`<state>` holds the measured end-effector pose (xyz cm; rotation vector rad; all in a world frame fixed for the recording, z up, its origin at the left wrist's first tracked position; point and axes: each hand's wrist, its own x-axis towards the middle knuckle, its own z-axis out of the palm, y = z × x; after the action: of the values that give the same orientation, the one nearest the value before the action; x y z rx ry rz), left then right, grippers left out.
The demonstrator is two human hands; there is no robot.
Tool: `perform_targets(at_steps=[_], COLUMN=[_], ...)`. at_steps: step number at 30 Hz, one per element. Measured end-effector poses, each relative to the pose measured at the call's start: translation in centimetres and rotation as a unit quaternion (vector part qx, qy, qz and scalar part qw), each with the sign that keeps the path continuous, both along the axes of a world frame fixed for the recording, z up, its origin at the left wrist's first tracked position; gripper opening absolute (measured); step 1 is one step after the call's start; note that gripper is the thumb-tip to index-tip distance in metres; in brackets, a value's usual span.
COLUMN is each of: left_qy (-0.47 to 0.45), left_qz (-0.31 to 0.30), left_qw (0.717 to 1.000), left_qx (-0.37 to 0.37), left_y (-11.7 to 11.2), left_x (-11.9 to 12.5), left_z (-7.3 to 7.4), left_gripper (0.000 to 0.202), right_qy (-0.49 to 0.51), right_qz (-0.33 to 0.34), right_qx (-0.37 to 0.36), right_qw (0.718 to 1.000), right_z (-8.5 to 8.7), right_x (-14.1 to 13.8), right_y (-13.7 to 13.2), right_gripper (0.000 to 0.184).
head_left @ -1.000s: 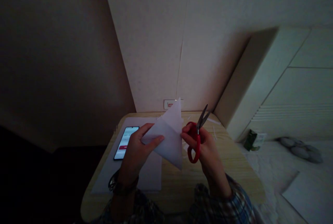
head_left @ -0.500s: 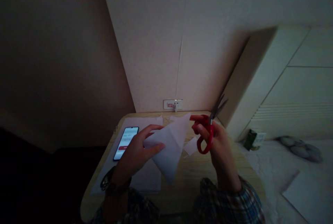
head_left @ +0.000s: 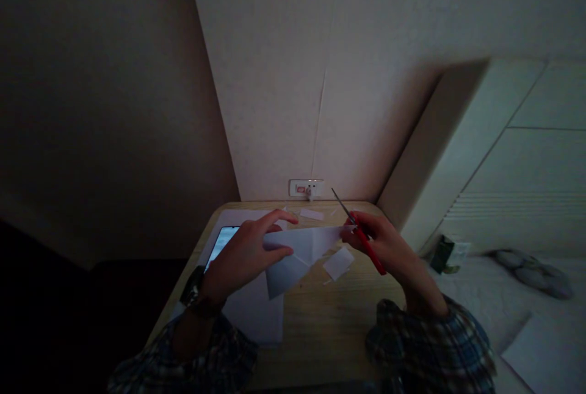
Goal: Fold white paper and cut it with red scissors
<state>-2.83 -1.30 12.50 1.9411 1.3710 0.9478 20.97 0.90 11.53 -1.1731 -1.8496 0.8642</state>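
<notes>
A folded sheet of white paper (head_left: 290,260) hangs between my two hands above the small wooden table. My left hand (head_left: 245,254) grips its left side between thumb and fingers. Red-handled scissors (head_left: 366,244) sit in my right hand (head_left: 384,238), their blades pointing up and to the left past the paper's right corner. The fingertips of that hand are at this corner; whether they pinch it I cannot tell. Below the held paper, a cut piece of paper (head_left: 339,263) lies on the wood.
A phone (head_left: 221,241) with a lit screen lies on white sheets (head_left: 256,315) at the table's left. Small paper scraps (head_left: 311,214) are near the back edge of the table (head_left: 329,333). Behind it is a wall socket (head_left: 306,188). A green and white box (head_left: 446,254) stands at the right.
The paper has turned so its top edge runs nearly level towards my right hand. The scissors have swung from pointing up-right to up-left, and their right-hand grip has closed in on the paper's corner.
</notes>
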Motion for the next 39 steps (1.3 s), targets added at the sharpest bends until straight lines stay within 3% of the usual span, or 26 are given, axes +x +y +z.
perform_targets(at_steps=[6, 10, 15, 19, 23, 26, 30, 34, 39], left_qy=[-0.043, -0.159, -0.331, -0.360, -0.355, -0.368, -0.437, -0.507, -0.625], left_qz=[0.003, 0.087, 0.183, 0.199, 0.205, 0.216, 0.230, 0.184, 0.153], left_qw=[0.999, 0.983, 0.926, 0.911, 0.912, 0.904, 0.870, 0.842, 0.765], left_qx=[0.005, -0.005, -0.005, -0.014, -0.001, 0.006, 0.007, -0.015, -0.006], left_y=[0.1, 0.0, -0.6, -1.1, -1.4, -1.5, -2.1, -2.5, -2.5], left_x=[0.1, -0.4, -0.2, 0.6, 1.2, 1.7, 2.5, 3.0, 2.7], left_z=[-0.6, -1.1, -1.5, -1.7, -1.8, -1.8, -1.9, -2.3, -2.6], left_gripper=[0.021, 0.025, 0.032, 0.032, 0.036, 0.041, 0.045, 0.041, 0.023], right_qy=[0.098, 0.137, 0.196, 0.247, 0.209, 0.202, 0.226, 0.246, 0.250], right_qz=[-0.022, -0.046, 0.018, 0.068, 0.066, 0.015, -0.019, -0.040, -0.049], right_qx=[-0.021, -0.005, -0.042, -0.046, -0.097, -0.148, -0.138, -0.123, -0.107], right_qw=[0.995, 0.990, 0.980, 0.966, 0.971, 0.968, 0.964, 0.961, 0.961], right_z=[0.9, 0.8, -1.7, -3.5, -2.6, -1.3, -0.9, -1.2, -1.7], right_x=[-0.2, -0.3, -1.5, -2.9, -4.3, -5.2, -5.9, -5.9, -5.8], right_y=[-0.3, -1.1, -2.7, -3.7, -4.7, -5.2, -5.3, -5.2, -5.1], right_gripper=[0.012, 0.015, 0.031, 0.052, 0.036, 0.026, 0.024, 0.024, 0.022])
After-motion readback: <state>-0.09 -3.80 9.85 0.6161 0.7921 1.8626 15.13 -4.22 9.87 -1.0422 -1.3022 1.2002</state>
